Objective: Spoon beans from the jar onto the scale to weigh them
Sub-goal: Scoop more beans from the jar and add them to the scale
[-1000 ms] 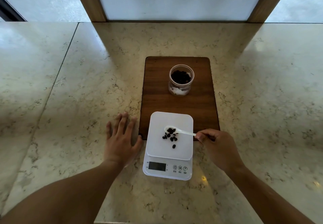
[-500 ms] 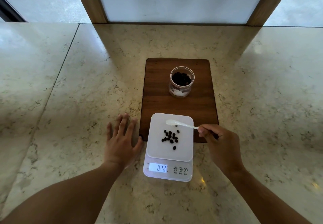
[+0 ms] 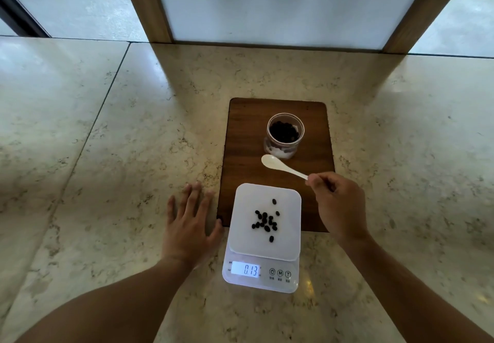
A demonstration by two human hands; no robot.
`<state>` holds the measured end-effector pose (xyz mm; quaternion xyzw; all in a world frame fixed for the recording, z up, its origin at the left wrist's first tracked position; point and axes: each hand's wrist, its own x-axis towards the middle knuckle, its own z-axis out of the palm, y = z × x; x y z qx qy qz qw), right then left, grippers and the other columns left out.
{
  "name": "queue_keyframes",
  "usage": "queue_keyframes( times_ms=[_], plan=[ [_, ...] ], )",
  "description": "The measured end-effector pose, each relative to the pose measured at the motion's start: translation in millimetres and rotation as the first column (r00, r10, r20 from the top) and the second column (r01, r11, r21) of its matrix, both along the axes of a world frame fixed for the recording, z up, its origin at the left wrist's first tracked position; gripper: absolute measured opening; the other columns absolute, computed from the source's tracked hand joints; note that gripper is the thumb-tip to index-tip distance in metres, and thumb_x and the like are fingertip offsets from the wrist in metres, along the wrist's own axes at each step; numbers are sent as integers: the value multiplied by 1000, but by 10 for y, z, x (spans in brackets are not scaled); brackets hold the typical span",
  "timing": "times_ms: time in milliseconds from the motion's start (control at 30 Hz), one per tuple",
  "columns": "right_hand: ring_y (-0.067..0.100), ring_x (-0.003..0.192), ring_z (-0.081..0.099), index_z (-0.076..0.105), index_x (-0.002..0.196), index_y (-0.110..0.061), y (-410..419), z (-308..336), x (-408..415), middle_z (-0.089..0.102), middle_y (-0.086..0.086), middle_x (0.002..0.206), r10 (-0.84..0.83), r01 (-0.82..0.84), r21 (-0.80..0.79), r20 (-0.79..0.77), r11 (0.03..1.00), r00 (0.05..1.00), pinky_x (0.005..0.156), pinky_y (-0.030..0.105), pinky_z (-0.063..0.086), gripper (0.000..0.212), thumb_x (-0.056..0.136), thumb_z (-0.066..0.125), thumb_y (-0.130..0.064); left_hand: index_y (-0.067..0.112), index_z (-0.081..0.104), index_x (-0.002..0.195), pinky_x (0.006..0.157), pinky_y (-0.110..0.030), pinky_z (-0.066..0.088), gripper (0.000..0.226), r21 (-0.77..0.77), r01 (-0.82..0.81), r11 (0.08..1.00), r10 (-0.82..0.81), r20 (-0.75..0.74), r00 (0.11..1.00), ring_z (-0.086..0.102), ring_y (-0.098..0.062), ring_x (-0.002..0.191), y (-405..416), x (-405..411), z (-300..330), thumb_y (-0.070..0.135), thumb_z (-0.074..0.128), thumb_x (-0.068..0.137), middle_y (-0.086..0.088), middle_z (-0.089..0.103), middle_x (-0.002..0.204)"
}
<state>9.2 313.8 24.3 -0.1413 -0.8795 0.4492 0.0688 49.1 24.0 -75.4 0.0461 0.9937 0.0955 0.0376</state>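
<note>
L hand [image 3: 188,225] lies flat, palm down, lower centre-left of frame, fingers [image 3: 196,195] spread and pointing up-frame, thumb out to the right. L forearm runs bare from the bottom-left corner up to the wrist. R hand [image 3: 338,203] sits right of centre, curled into a loose fist w/ thumb and forefinger pinched at its upper-left tip (a thin handle end is nipped there). R forearm, also bare, comes in diagonally from the bottom-right corner; wrist roughly straight.

One jar [image 3: 285,135], one spoon [image 3: 283,166], one scale [image 3: 263,238], one board [image 3: 246,142], roughly fifteen loose beans [image 3: 266,221].
</note>
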Motion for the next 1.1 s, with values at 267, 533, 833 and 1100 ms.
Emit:
queue_keyframes(
  times_ms=[267, 533, 833, 1100],
  plan=[
    [8, 52, 54, 76, 88, -12, 38, 220, -603, 62, -4, 61, -88, 105, 117, -135, 988, 987, 51, 21, 38, 25, 94, 61, -31, 22, 27, 155, 123, -57, 4, 74, 8, 2, 1000, -2, 2, 1000, -1, -24, 155, 4, -5, 8, 59, 30, 91, -8, 15, 167],
    [14, 59, 57, 75, 89, -8, 49, 235, -870, 73, 7, 74, 56, 10, 395, -155, 919, 986, 52, 16, 34, 23, 94, 63, -26, 20, 30, 154, 122, -57, 6, 75, -1, 12, 1000, -12, -9, 1000, 4, -27, 155, 0, -8, 2, 59, 31, 90, -10, 18, 166],
    [18, 59, 53, 74, 88, -7, -24, 260, -968, 74, 11, 77, 167, -101, 528, -79, 844, 983, 55, 24, 36, 18, 93, 64, -20, 21, 30, 154, 122, -58, 6, 74, 10, 8, 1000, -8, -7, 1000, 3, -27, 155, 1, -8, 9, 59, 32, 91, -10, 18, 166],
    [12, 57, 54, 77, 85, -10, -38, 181, -1051, 74, 7, 76, 71, -73, 414, 21, 907, 997, 48, 17, 32, 20, 92, 63, -22, 21, 27, 154, 121, -55, 4, 73, -10, 15, 1000, -15, -18, 1000, 3, -25, 155, -8, -13, -27, 57, 34, 91, -10, 19, 166]
  ],
)
